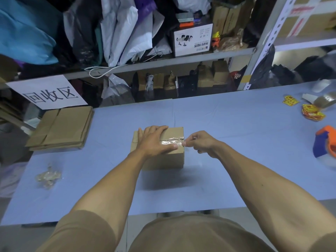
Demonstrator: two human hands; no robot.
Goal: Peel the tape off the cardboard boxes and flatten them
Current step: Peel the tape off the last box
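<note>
Squarely in the middle of the blue table sits a closed cardboard box, its top seam sealed with a strip of clear tape that runs toward the box's right edge. The left hand lies flat on the lid with its fingers straight and spread, pressing down on the box, the thumb lying along the near side of the tape. The right hand is at the box's right top edge, where its thumb and forefinger are pinched together on the wrinkled end of the tape, the other fingers curled loosely behind.

At the left end of the table a stack of flattened cardboard boxes lies flat, well apart from the closed box. Nearer the person on the left side rests a crumpled wad of clear used tape. On the far right edge of the table are an orange and blue tape dispenser, a roll of brown packing tape, and two small heaps of yellow and red stickers. Behind the table, a white paper sign with large black characters hangs from a metal shelf crowded with bags and cartons.
</note>
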